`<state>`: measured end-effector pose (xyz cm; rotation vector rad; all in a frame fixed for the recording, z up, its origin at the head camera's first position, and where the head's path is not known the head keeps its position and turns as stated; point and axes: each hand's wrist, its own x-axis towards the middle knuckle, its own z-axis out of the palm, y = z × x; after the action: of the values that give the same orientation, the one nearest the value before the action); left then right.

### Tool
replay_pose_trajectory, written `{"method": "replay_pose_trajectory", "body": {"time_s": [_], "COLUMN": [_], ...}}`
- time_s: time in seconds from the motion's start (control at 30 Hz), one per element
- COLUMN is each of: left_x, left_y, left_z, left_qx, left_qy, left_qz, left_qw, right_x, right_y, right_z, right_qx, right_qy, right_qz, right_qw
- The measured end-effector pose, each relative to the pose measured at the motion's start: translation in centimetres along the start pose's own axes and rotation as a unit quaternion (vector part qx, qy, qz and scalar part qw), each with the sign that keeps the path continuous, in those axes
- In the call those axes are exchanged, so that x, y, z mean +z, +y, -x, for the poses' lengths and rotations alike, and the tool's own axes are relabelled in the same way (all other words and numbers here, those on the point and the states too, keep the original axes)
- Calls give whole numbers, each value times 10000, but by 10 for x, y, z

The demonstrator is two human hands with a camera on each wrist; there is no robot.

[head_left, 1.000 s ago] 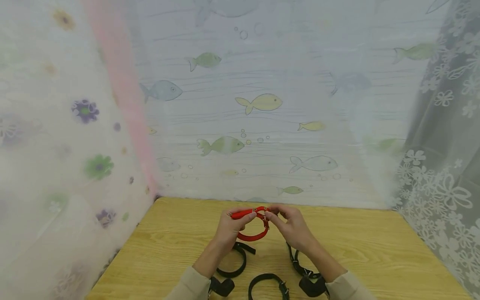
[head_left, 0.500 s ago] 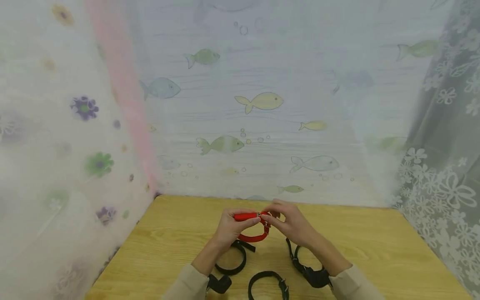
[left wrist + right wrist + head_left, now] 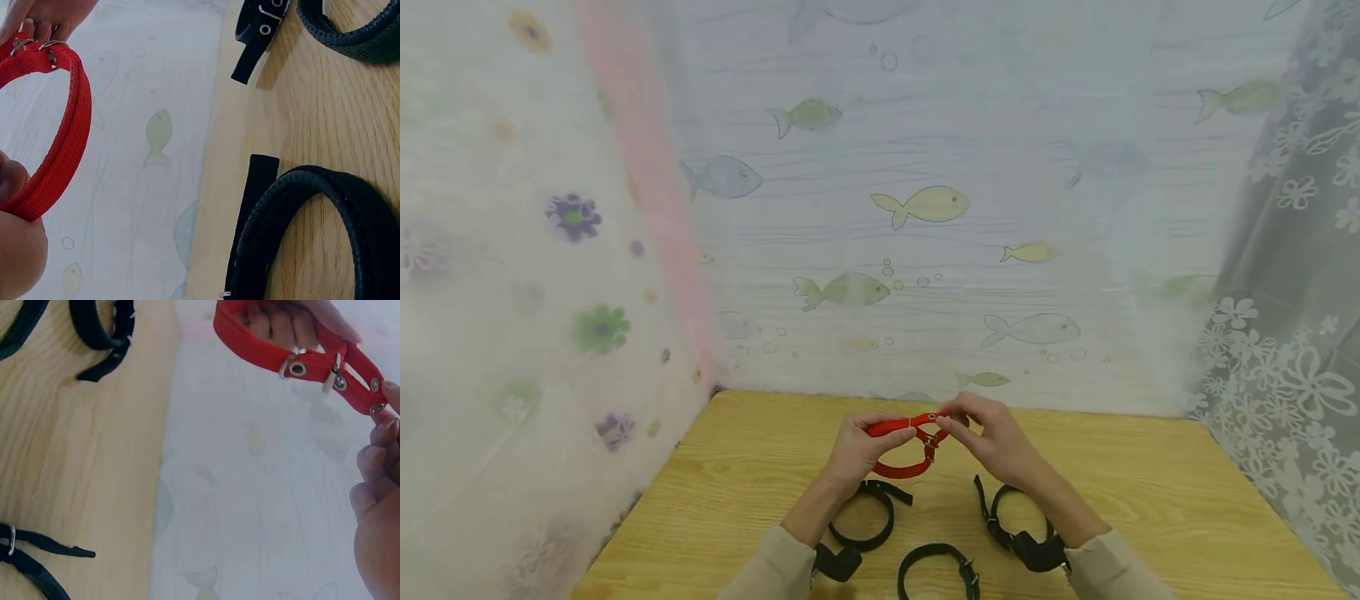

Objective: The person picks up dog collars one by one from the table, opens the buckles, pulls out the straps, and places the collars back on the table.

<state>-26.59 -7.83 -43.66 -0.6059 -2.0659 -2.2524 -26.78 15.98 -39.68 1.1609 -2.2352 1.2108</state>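
A red collar (image 3: 901,472) with a metal buckle and eyelets is held up above the table between both hands. My left hand (image 3: 853,457) grips the band on its left side, thumb along the front. At the collar's other end, my right hand (image 3: 998,443) pinches the strap between thumb and fingers. Seen from the right wrist, the eyeleted strap (image 3: 362,400) bends back on itself at the right fingertips, and the buckle (image 3: 294,364) sits farther along the band. The left wrist view shows the curved red band (image 3: 76,119) near the left thumb.
Below the hands, dark collars lie on the wooden table (image 3: 1150,500): one on the left (image 3: 889,521), one at the front middle (image 3: 936,548), one on the right (image 3: 995,527). A fish-printed curtain (image 3: 925,250) hangs behind the table's far edge.
Half a second ago the right thumb was close to the left thumb. Now the right hand has moved slightly up and right with the strap, showing an eyelet. The left hand keeps its grip.
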Motion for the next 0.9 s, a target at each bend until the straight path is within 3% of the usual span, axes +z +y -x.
{"method": "replay_pose_trajectory", "body": {"time_s": [0.33,0.5,0.9], "left_x": [0,2,-4], "left_y": [-1,1,0], "left_z": [0,1,1], "left_qx": [350,311,228], "left_qy": [-304,-398,-269], "left_qz": [-19,-142,-221], "left_qw": [9989,9986,9991], "right_x": [-5,-4,-10], "right_y": [-2,-4,0], "right_z": [-4,-6,-3], "right_qx": [-330,-274,-304], "right_qy": [-294,-516,-268], "right_qz": [85,62,30], "right_qw": [9990,9983,9992]}}
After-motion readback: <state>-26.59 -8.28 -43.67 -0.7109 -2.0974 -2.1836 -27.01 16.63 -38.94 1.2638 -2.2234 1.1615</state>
